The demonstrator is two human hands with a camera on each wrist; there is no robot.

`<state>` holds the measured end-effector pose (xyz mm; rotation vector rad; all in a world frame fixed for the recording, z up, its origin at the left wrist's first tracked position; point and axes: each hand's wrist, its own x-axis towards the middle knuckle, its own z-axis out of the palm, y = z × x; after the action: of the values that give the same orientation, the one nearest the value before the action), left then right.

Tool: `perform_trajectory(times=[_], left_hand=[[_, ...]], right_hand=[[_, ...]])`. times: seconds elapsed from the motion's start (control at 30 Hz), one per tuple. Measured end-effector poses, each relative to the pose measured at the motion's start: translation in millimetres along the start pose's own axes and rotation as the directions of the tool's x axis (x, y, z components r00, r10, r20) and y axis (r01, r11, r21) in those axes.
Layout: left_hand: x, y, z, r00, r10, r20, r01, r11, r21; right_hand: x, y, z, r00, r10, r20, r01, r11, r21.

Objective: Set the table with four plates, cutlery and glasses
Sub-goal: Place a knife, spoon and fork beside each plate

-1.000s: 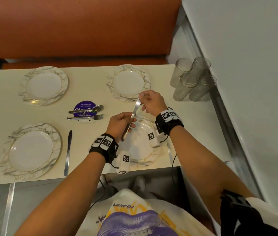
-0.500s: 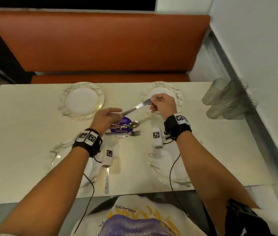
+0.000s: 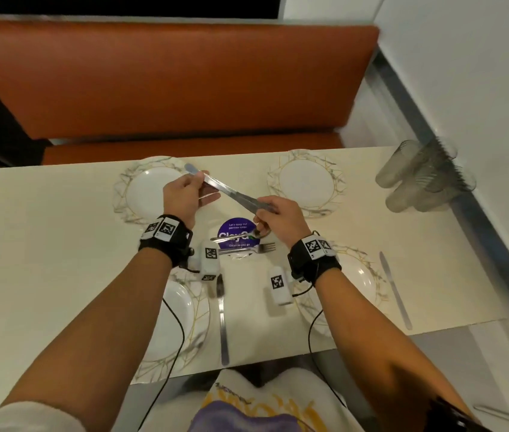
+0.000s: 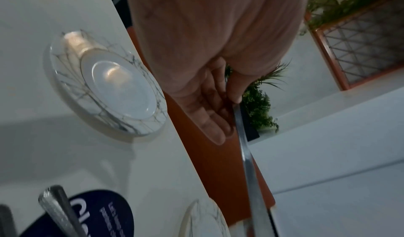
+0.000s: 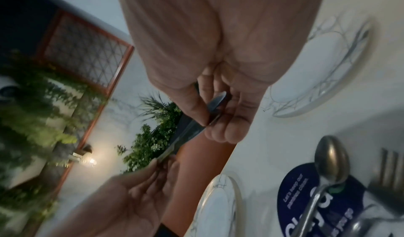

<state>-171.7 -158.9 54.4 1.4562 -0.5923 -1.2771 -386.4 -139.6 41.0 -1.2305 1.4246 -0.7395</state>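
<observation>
A steel knife [image 3: 231, 191] hangs slanted above the table between the two far plates. My left hand [image 3: 197, 188] pinches its far end near the far left plate [image 3: 141, 194]; the left wrist view shows thumb and fingers on the knife [image 4: 249, 163]. My right hand [image 3: 265, 210] pinches the near end, with the knife [image 5: 190, 131] tip between its fingers. The far right plate [image 3: 306, 182], near left plate [image 3: 181, 310] and near right plate [image 3: 362, 275] lie on the table. One knife [image 3: 222, 325] lies beside the near left plate, another [image 3: 395, 288] right of the near right plate.
A spoon [image 3: 234, 236] and a fork [image 3: 247, 249] lie on a purple round sticker [image 3: 236, 226] at the table's middle. Several glasses [image 3: 424, 176] stand grouped at the far right by the wall. An orange bench [image 3: 166, 88] runs behind the table.
Both hands carried the knife from over the near right plate away and leftward, up to the far left plate. The knife turned, so my left hand now holds its far end.
</observation>
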Motion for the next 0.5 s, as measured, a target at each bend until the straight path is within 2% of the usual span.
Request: perform_trajectory(times=[0.1, 0.2, 0.37, 0.5], left_hand=[[-1.7, -6.6, 22.5, 1.000, 0.006, 0.004, -0.006, 1.000, -0.026], [-2.6, -13.5, 44.1, 0.998, 0.040, 0.041, -0.041, 0.999, 0.031], [-7.6, -27.1, 74.1, 0.988, 0.047, 0.144, -0.066, 0.990, 0.127], [1.3, -44.8, 96.4, 0.995, 0.064, 0.081, -0.083, 0.962, 0.259]], right_hand=[[-1.4, 1.0, 0.5, 0.999, 0.020, 0.037, -0.017, 0.996, -0.085], [-2.8, 3.1, -1.7, 0.996, 0.063, 0.067, -0.056, 0.993, -0.101], [7.1, 4.0, -7.6, 0.997, 0.062, 0.051, -0.052, 0.984, -0.168], [19.1, 7.8, -13.7, 0.999, 0.030, 0.035, -0.023, 0.987, -0.162]])
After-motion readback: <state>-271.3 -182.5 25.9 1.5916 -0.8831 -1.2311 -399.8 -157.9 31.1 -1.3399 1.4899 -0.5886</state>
